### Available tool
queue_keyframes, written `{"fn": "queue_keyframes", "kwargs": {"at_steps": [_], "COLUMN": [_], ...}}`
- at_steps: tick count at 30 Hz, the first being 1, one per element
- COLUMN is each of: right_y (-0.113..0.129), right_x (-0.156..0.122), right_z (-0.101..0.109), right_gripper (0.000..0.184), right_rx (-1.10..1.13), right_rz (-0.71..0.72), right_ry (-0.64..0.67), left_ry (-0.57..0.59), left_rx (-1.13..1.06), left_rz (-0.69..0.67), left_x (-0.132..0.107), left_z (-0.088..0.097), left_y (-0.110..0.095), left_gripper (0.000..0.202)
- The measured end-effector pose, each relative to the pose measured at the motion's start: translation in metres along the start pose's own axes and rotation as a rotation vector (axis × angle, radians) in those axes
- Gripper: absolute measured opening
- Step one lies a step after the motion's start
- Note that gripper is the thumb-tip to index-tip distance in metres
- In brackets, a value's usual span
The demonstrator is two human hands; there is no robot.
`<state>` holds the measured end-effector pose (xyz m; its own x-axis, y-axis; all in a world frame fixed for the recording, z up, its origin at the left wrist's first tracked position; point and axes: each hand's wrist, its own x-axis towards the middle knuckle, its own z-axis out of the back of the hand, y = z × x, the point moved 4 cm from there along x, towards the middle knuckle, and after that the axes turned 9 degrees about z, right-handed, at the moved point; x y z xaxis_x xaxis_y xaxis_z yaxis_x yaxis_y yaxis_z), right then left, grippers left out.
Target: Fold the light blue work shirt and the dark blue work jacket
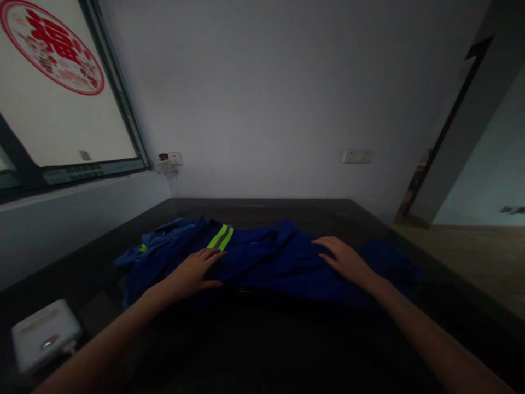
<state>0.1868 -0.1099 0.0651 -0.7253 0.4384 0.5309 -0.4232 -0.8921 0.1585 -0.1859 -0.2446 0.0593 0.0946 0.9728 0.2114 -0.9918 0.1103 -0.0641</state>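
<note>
Dim room, plain grey wall (262,98). A dark, glossy tabletop (254,350) is set into the corner. A crumpled blue work garment with neon-yellow stripes (262,260) is spread across its middle. The left hand (192,273) and right hand (344,257) are laid flat on the cloth, fingers released, nothing grasped. A white boxy device (43,334) is seen near left; a window with a red round decal (53,46) upper left; white wall sockets (358,156) behind.

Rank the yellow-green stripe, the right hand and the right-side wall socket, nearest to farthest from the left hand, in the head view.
1. Yellow-green stripe: just beyond the left hand, on the blue garment.
2. Right hand: across the garment, to the right.
3. Wall socket: on the far wall.
</note>
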Motion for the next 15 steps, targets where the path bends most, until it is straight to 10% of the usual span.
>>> {"fn": "queue_keyframes", "kwargs": {"at_steps": [9, 15], "right_y": [0.044, 0.043], "right_x": [0.052, 0.025], "right_z": [-0.058, -0.043], "right_gripper": [0.075, 0.035], "right_rx": [-0.110, -0.201], "right_rz": [0.214, 0.230], "right_ry": [0.121, 0.185], "left_ry": [-0.096, 0.088], "left_rx": [0.072, -0.214], "left_rz": [-0.124, -0.392], "left_x": [-0.010, -0.049], "left_z": [-0.033, -0.017], "left_y": [-0.023, -0.095], "left_gripper": [0.031, 0.024]}}
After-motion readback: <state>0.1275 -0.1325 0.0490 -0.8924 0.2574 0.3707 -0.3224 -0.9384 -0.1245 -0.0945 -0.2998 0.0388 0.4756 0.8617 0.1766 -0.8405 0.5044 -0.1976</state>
